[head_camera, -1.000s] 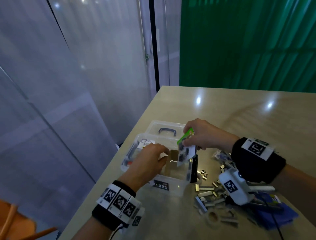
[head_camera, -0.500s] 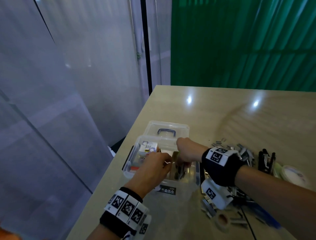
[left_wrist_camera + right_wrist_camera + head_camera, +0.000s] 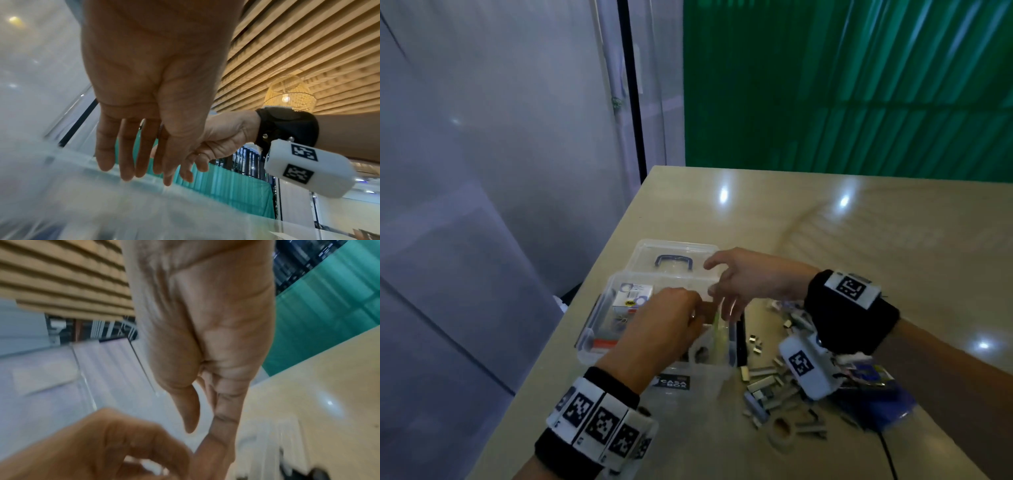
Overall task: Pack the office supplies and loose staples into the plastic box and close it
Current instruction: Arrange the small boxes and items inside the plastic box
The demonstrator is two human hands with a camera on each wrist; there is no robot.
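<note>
table [image 3: 825, 240] | on it: plastic box [image 3: 688, 383], loose staples [image 3: 767, 380], tape roll [image 3: 780, 428]

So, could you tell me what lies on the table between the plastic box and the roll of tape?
In the head view, loose staples lie scattered on the table between the plastic box and the roll of tape.

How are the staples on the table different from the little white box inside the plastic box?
The staples lie loose on the table, to the right of the plastic box; the little white box is already inside it. The staples are many small, shiny metal pieces scattered about; the little white box is one tidy printed carton. The staples still need packing; the little white box does not. Neither is held by a hand.
</note>
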